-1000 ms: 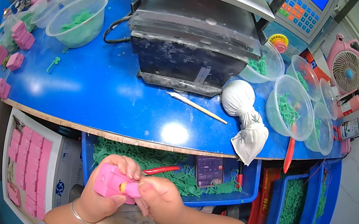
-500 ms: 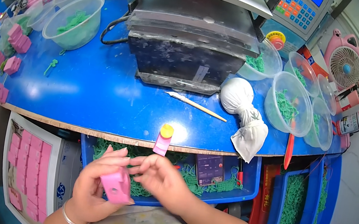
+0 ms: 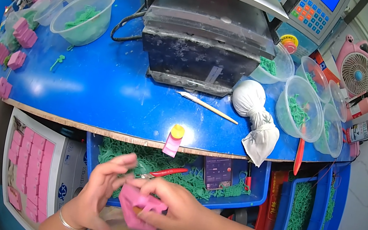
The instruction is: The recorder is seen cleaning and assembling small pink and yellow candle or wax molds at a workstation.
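The right hand (image 3: pixel 177 207) holds a pink block (image 3: pixel 131 204) in front of the person's tummy, below the front edge of the blue counter (image 3: pixel 98 100). Its thumb and fingers pinch the block from two sides. The left hand (image 3: pixel 98 193) is open beside it, fingers spread. It is blurry, so I cannot tell if its fingertips touch the block.

A small pink piece with a yellow top (image 3: pixel 173 140) is already apart from the block. It sits at the middle of the counter's front edge, its pink end reaching over. The block is not put down yet, so I think it is only partway done.

More pink blocks (image 3: pixel 25 33) sit near the counter's left edge. Lots of others fill a white box (image 3: pixel 56 166) below the front left corner. I cannot tell which are finished.
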The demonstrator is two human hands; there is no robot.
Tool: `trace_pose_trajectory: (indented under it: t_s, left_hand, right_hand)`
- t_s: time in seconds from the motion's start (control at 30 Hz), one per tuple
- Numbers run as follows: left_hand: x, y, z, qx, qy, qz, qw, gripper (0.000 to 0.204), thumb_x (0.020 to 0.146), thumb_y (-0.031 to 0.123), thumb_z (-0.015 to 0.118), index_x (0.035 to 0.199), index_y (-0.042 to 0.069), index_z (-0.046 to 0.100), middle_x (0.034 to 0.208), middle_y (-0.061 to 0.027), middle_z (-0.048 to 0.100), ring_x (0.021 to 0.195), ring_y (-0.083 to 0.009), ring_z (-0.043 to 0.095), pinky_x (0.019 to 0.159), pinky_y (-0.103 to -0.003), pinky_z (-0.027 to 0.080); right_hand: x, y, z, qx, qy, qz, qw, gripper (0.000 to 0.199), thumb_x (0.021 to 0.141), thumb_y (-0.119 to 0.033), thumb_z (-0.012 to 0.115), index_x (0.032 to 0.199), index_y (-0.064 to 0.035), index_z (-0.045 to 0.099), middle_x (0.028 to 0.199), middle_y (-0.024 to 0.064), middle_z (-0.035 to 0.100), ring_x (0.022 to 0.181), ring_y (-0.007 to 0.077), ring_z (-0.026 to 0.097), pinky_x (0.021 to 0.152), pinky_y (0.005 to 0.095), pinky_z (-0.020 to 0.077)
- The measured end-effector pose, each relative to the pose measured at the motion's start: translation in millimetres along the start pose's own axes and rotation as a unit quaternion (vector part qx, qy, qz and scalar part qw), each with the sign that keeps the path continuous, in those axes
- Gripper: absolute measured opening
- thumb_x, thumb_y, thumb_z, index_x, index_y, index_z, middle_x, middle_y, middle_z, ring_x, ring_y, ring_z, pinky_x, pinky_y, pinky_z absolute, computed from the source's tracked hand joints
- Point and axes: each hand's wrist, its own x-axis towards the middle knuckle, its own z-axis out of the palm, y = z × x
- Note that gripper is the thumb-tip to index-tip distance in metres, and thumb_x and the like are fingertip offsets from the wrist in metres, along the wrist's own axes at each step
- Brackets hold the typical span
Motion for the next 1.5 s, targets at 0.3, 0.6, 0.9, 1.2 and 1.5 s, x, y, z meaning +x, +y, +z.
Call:
trace_pose_trajectory:
  t_s: [0.3,0.6,0.9,1.2,1.5]
  left_hand:
    - [-4.1,-6.3,1.7,-0.13,0.036,-0.285,0.949,0.057,0.071,0.011,0.077,0.118,0.0,0.046,0.107,-0.0095,0.057,0.106,-0.0228,0.054,0.094,-0.042,0.043]
    - [0.3,-29.3,-7.7,-0.342,0.202,-0.065,0.916,0.086,0.075,0.08,0.025,0.084,-0.001,0.053,0.061,-0.008,0.049,0.048,-0.0157,0.042,0.047,-0.03,0.035]
    - [5.9,-28.4,10.9,-0.277,0.195,-0.194,0.92,0.059,0.094,0.052,0.022,0.097,0.003,0.053,0.073,-0.0148,0.056,0.054,-0.0172,0.05,0.05,-0.028,0.041]
    - [0.7,-36.6,1.9,-0.334,0.142,-0.176,0.915,0.067,0.092,0.054,0.025,0.098,-0.006,0.053,0.078,-0.0137,0.056,0.057,-0.0155,0.05,0.052,-0.027,0.041]
    - [4.2,-34.6,-0.8,-0.388,0.124,-0.153,0.901,0.067,0.093,0.055,0.023,0.104,-0.005,0.05,0.077,-0.0114,0.056,0.053,-0.0153,0.048,0.052,-0.028,0.041]
  right_hand:
    - [6.4,-7.9,1.8,-0.264,0.112,-0.175,0.942,0.021,0.071,-0.016,0.071,0.088,-0.0071,0.062,0.092,0.0072,0.057,0.079,0.0231,0.057,0.068,0.0355,0.0455]
    - [7.5,10.7,21.1,-0.198,-0.03,-0.122,0.972,0.028,0.074,-0.022,0.072,0.093,-0.0066,0.06,0.08,0.0058,0.058,0.063,0.0227,0.058,0.055,0.0313,0.0463]
    - [15.0,4.1,6.3,-0.266,0.043,-0.052,0.962,0.048,0.07,-0.023,0.073,0.114,-0.01,0.058,0.081,0.0061,0.054,0.061,0.0208,0.056,0.051,0.0301,0.0447]
    - [13.8,1.4,13.0,-0.195,0.048,-0.07,0.977,0.023,0.075,0.002,0.064,0.097,-0.0005,0.061,0.083,0.0114,0.058,0.068,0.0232,0.059,0.056,0.0302,0.0482]
    - [5.7,27.1,29.4,0.329,0.139,0.22,0.908,0.003,0.091,-0.003,0.048,0.091,-0.0016,0.05,0.079,0.0061,0.055,0.055,0.0087,0.047,0.05,0.0224,0.039]
